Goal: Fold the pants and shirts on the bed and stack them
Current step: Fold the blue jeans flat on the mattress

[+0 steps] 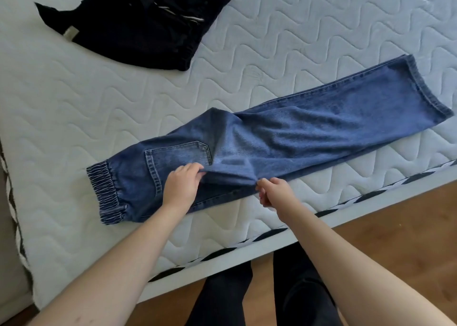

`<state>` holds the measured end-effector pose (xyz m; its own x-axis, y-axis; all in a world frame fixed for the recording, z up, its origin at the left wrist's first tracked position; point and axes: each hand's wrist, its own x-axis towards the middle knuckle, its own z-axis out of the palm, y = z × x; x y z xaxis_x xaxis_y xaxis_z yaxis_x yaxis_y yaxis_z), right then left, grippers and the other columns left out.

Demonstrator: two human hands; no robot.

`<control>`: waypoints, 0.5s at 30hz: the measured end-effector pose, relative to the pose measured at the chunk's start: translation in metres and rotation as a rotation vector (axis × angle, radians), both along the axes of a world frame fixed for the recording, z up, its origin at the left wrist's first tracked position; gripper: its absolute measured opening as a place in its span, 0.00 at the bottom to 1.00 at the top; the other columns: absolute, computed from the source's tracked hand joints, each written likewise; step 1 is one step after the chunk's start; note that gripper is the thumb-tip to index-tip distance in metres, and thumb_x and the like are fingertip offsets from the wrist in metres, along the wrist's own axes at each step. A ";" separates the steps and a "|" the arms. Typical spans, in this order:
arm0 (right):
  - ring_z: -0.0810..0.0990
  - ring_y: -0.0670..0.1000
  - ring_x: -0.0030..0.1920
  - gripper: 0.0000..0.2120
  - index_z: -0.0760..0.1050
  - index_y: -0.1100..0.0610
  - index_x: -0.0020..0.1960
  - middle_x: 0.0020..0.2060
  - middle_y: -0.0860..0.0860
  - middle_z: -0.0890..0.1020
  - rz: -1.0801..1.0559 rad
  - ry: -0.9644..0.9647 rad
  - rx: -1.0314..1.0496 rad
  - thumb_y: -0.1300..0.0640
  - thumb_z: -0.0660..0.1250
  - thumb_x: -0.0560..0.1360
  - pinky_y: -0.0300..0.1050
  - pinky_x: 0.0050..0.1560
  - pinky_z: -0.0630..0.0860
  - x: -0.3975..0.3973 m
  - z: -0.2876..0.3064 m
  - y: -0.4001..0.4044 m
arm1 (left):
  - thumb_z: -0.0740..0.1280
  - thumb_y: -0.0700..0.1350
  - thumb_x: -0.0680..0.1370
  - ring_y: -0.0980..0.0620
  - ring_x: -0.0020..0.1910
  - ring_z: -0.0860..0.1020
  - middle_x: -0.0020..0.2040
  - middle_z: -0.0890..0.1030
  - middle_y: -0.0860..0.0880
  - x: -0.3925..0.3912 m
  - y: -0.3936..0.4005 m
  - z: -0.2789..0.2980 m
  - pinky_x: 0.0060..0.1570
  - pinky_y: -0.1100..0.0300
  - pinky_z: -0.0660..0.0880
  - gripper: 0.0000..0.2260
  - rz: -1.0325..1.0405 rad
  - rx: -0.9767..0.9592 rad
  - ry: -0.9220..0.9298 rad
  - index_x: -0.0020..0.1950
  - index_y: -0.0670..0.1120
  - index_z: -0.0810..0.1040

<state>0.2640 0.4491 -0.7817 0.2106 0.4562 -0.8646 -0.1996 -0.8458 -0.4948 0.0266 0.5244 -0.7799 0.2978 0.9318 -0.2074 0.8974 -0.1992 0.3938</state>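
I have the jeans [284, 132] lying lengthwise along the bed [296, 41] edge, legs doubled. My left hand [181, 184] and right hand [273, 192] each pinch the crotch flap; I should tuck it flat inward before folding, keeping seams aligned.

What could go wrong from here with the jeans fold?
1. Both the left hand and the right hand pinch a raised ridge of the jeans near the seat; pulling there may bunch the denim rather than flatten it.
2. The jeans lie close to the mattress edge, so a tug could drag part of them off.
3. Creases across the leg may get folded in.
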 end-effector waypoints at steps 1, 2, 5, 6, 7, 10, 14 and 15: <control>0.70 0.48 0.22 0.06 0.74 0.62 0.40 0.24 0.50 0.74 -0.020 0.007 -0.029 0.61 0.64 0.74 0.40 0.27 0.69 0.000 -0.002 -0.006 | 0.69 0.45 0.77 0.40 0.42 0.78 0.41 0.81 0.45 -0.001 -0.003 -0.002 0.40 0.49 0.69 0.06 -0.054 0.038 0.046 0.47 0.43 0.80; 0.69 0.48 0.22 0.05 0.74 0.61 0.40 0.23 0.49 0.73 -0.038 0.002 -0.060 0.61 0.63 0.73 0.40 0.27 0.69 -0.001 -0.004 -0.011 | 0.72 0.47 0.76 0.41 0.40 0.78 0.39 0.80 0.46 -0.003 -0.008 -0.004 0.39 0.50 0.68 0.07 -0.109 0.066 0.108 0.44 0.43 0.79; 0.68 0.48 0.21 0.07 0.74 0.61 0.37 0.24 0.51 0.72 -0.072 -0.050 -0.138 0.61 0.63 0.73 0.39 0.25 0.68 -0.003 -0.012 -0.024 | 0.76 0.56 0.68 0.42 0.41 0.77 0.43 0.77 0.44 -0.013 -0.028 -0.009 0.39 0.48 0.72 0.19 -0.255 0.078 0.270 0.50 0.45 0.79; 0.68 0.48 0.21 0.07 0.74 0.61 0.37 0.24 0.51 0.72 -0.081 -0.070 -0.144 0.61 0.62 0.73 0.38 0.25 0.69 -0.005 -0.015 -0.028 | 0.77 0.58 0.66 0.41 0.43 0.77 0.46 0.77 0.44 -0.020 -0.035 -0.012 0.41 0.48 0.73 0.25 -0.285 0.078 0.295 0.55 0.46 0.77; 0.69 0.48 0.21 0.07 0.74 0.61 0.37 0.24 0.51 0.73 -0.093 -0.083 -0.131 0.61 0.62 0.74 0.38 0.25 0.69 -0.007 -0.016 -0.030 | 0.78 0.58 0.64 0.41 0.44 0.77 0.49 0.76 0.43 -0.029 -0.042 -0.016 0.42 0.47 0.73 0.30 -0.300 0.081 0.314 0.60 0.46 0.74; 0.78 0.48 0.26 0.06 0.76 0.59 0.45 0.34 0.50 0.82 -0.123 -0.042 -0.012 0.58 0.64 0.78 0.40 0.29 0.73 -0.021 -0.020 -0.036 | 0.80 0.55 0.63 0.40 0.52 0.77 0.58 0.77 0.40 -0.058 -0.060 -0.023 0.48 0.46 0.72 0.39 -0.261 0.096 0.367 0.68 0.49 0.66; 0.83 0.49 0.34 0.09 0.78 0.55 0.57 0.51 0.47 0.85 -0.002 0.153 0.086 0.56 0.70 0.77 0.40 0.34 0.78 -0.052 -0.020 -0.040 | 0.81 0.45 0.63 0.40 0.57 0.75 0.60 0.76 0.41 -0.093 -0.075 -0.023 0.51 0.43 0.70 0.34 -0.121 0.080 0.332 0.65 0.47 0.71; 0.83 0.50 0.35 0.10 0.78 0.54 0.58 0.52 0.47 0.85 0.035 0.188 0.099 0.56 0.70 0.77 0.40 0.35 0.78 -0.060 -0.020 -0.038 | 0.80 0.43 0.62 0.40 0.57 0.75 0.59 0.76 0.41 -0.101 -0.077 -0.023 0.51 0.43 0.70 0.31 -0.070 0.068 0.322 0.62 0.46 0.73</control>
<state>0.2041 0.4107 -0.8019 0.0322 0.5451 -0.8377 -0.2676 -0.8029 -0.5327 -0.0742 0.4475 -0.8025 0.2906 0.9264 -0.2396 0.9569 -0.2806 0.0756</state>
